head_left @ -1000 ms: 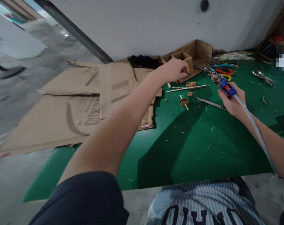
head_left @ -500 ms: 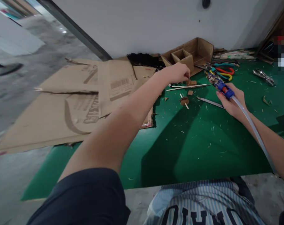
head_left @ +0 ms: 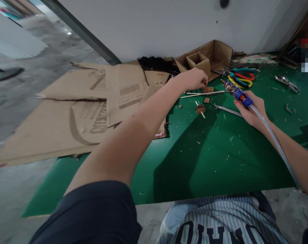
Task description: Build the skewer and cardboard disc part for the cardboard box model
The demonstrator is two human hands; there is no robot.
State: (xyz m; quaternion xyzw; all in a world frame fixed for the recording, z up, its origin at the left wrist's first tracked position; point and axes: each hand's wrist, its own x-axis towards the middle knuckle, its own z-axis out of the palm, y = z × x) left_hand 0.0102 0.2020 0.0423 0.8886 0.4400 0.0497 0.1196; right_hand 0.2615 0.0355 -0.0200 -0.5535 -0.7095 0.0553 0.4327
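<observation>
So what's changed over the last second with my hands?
The left hand came down from the little box to the cardboard chip on the mat; whether it grips the chip is unclear. The right hand holds the tool as before, and the sticks and scissors stayed put.

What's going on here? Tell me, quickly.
A person works at a green mat. The left hand reaches out, fingertips at a small cardboard piece beside thin wooden sticks; whether it grips the piece is unclear. The right hand holds a blue-collared tool with a clear tube trailing back. Scissors lie just beyond it, flattened cardboard sheets to the left.
</observation>
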